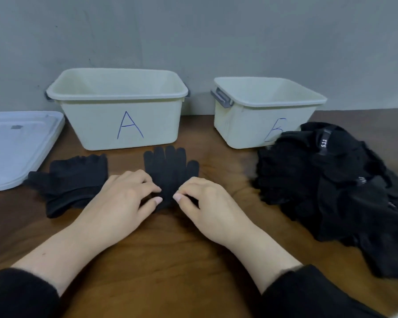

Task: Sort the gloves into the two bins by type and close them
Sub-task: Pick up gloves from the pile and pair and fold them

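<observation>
Left hand (122,198) and right hand (207,203), fingers curled, each pinch the cuff of a black glove (170,166) lying just before bin A (117,106).

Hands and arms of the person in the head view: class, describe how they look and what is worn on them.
Both the left hand and the right hand are bare: no gloves, rings or watch show. The fingers have short, plain nails. Each forearm is uncovered up to a black, soft-looking long sleeve, pushed back from the wrist.

Dim, even light (soft focus, edges bowed).
</observation>
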The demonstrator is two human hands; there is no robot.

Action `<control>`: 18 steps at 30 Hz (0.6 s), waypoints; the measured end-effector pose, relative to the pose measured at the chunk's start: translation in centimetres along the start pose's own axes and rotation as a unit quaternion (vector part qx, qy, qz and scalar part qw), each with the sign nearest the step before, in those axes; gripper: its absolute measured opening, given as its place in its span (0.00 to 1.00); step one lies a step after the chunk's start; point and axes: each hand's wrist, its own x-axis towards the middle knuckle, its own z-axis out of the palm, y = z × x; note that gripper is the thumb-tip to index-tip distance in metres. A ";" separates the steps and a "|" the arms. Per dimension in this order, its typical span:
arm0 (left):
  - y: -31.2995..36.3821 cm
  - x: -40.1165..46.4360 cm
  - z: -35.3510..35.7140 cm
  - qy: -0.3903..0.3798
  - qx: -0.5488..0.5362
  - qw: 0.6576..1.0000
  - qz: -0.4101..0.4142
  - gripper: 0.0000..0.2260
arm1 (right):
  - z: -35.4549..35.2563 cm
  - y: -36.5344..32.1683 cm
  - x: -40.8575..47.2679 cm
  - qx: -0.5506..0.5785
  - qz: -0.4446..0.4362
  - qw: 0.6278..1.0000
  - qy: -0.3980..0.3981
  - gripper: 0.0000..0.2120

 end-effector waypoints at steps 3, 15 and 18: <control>0.4 0.4 0.4 0.018 0.021 1.000 0.001 0.17 | -0.5 0.1 -0.4 0.047 0.048 0.997 0.042 0.13; 9.0 2.8 1.7 0.079 -0.063 0.991 0.083 0.15 | -8.0 1.8 -2.7 -0.012 0.088 0.978 0.186 0.06; 11.4 3.5 2.4 0.074 -0.096 0.987 0.105 0.13 | -12.7 3.2 -4.1 -0.081 0.109 0.973 0.184 0.05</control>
